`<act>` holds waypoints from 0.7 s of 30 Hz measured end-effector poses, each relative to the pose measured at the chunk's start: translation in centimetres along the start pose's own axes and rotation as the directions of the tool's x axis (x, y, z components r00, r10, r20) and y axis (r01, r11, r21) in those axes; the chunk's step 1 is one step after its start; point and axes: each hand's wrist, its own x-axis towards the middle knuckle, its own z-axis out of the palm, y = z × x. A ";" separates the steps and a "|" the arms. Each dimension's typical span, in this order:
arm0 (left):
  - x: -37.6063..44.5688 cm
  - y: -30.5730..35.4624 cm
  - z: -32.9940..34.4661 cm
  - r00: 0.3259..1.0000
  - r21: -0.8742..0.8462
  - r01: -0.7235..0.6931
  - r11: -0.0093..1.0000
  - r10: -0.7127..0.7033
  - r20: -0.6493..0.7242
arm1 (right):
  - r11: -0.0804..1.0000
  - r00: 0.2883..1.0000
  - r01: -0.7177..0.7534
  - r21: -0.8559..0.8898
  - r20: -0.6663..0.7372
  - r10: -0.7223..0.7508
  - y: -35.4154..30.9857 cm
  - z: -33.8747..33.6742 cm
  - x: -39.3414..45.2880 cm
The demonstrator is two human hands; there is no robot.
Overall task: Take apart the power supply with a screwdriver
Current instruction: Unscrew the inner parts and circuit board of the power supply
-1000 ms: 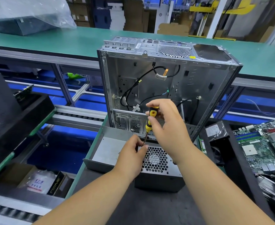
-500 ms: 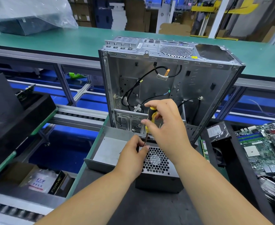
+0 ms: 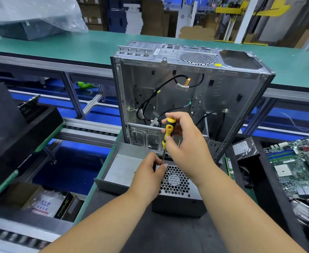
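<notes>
My right hand (image 3: 184, 143) grips the screwdriver (image 3: 167, 136) nearly upright, tip down at the power supply's (image 3: 175, 181) far-left corner, left hand (image 3: 150, 172) pinching there.

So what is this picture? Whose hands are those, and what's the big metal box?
You are seeing through a camera worn on a person's head, looking down at their own two hands. The right hand holds a yellow and black screwdriver upright. The left hand pinches its thin metal shaft near the tip to steady it. The tip points down at the power supply, the grey box with a round fan grille, which gives a computer its electricity. Behind it stands an empty computer case with loose black wires inside. To the right lie a green circuit board and a hard drive. The person is taking the power supply apart.
</notes>
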 end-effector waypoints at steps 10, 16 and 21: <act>-0.3 0.2 -0.2 1.000 0.123 -0.018 0.992 0.019 -0.011 | 0.997 0.999 0.014 -0.081 -0.051 -0.018 0.0 -0.3 0.2; -0.2 0.2 0.0 0.999 0.080 -0.037 0.996 0.040 -0.033 | 0.989 0.998 0.057 -0.134 -0.024 -0.061 0.5 -0.4 0.0; -0.2 0.3 -0.1 0.999 0.079 -0.039 0.996 0.040 -0.008 | 0.993 0.997 0.063 -0.099 0.058 -0.057 0.5 -0.7 -0.3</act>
